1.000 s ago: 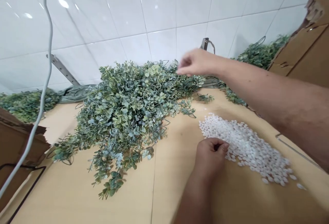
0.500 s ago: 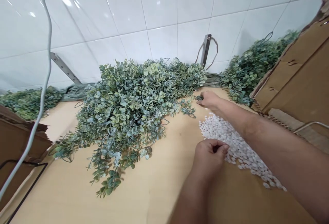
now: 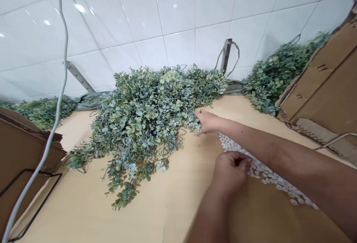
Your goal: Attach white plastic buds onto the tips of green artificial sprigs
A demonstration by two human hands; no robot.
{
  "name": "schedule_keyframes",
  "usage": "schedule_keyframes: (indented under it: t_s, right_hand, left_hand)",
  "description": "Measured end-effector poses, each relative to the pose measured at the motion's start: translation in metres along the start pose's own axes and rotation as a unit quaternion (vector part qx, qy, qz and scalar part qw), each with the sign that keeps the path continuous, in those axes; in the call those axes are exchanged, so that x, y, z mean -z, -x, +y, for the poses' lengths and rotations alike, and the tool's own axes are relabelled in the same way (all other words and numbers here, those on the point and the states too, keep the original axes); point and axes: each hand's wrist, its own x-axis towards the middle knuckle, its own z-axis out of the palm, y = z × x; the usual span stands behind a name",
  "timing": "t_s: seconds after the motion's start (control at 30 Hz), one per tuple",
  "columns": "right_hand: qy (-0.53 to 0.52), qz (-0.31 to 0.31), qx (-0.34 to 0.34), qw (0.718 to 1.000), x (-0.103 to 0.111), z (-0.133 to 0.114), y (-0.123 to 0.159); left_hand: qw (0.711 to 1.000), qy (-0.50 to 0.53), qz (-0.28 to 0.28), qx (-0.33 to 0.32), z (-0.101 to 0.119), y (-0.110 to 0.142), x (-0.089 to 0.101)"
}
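Artificial green leaf sprigs (image 3: pixel 150 113) form a big tangled heap on the light wooden tabletop (image 3: pixel 178 183). At the heap's right edge, my right hand (image 3: pixel 206 121) touches the leaves with fingers and thumb spread apart; its fingertips are partly hidden among them. Lower down, my left hand (image 3: pixel 231 168) is closed, thumb against curled index finger. Whatever may be in that pinch is too small or hidden to name. Small white plastic pieces (image 3: pixel 259 168) lie scattered beside the left hand, and my right forearm passes over some of them.
More leaf sprigs (image 3: pixel 276 75) are piled at the right behind a torn cardboard box (image 3: pixel 323 83), and others (image 3: pixel 44 111) at the left. Another cardboard box (image 3: pixel 30 142) stands left, near a hanging white cable (image 3: pixel 61 87). A metal bracket (image 3: pixel 226 55) rises before the tiled wall.
My right hand has moved left from the table beyond the white pieces to the heap's edge, where small loose sprigs lay. My left hand keeps its pinch. The view has shifted slightly.
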Motion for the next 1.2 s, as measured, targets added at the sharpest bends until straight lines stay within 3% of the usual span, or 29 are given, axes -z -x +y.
schedule_keyframes:
  t_s: [0.17,0.47,0.53,0.63,0.7,0.73,0.8,0.9,1.03,1.1,1.2]
  right_hand:
    - [-0.017,-0.011,0.005,1.0,0.008,-0.005,0.005]
    - [-0.155,-0.057,-0.043,0.985,0.07,0.026,0.044]
    - [-0.184,-0.06,-0.042,0.98,0.083,0.023,0.047]
    - [-0.221,-0.065,-0.019,0.973,0.103,0.0,0.041]
    - [-0.227,-0.029,0.018,0.973,0.119,-0.025,0.03]
    - [-0.235,0.019,0.04,0.971,0.127,-0.038,0.023]
    - [-0.25,0.112,0.088,0.958,0.142,-0.062,0.01]
    - [-0.272,0.179,0.12,0.938,0.159,-0.085,-0.006]
    - [-0.26,0.133,0.14,0.946,0.158,-0.086,-0.01]
    - [-0.256,0.11,0.153,0.948,0.151,-0.076,-0.008]
    - [-0.212,0.134,0.119,0.961,0.136,-0.051,-0.003]
  left_hand:
    - [1.0,-0.005,0.0,0.015,0.002,0.001,-0.001]
    - [1.0,0.023,-0.001,0.021,-0.005,-0.001,-0.005]
    - [0.999,0.027,0.001,0.021,-0.006,-0.001,-0.005]
    - [0.999,0.03,0.001,0.022,-0.006,-0.001,-0.006]
    - [0.999,0.039,0.001,0.022,-0.007,-0.002,-0.005]
    - [0.999,0.043,0.002,0.023,-0.007,-0.002,-0.005]
    - [0.999,0.046,0.004,0.019,-0.007,-0.002,-0.005]
    - [0.999,0.043,0.007,0.024,-0.005,-0.002,-0.004]
    - [0.999,0.035,0.009,0.026,-0.002,-0.001,-0.003]
    - [0.999,0.033,0.008,0.024,-0.002,-0.001,-0.003]
    - [0.999,0.021,0.006,0.027,0.0,-0.001,-0.002]
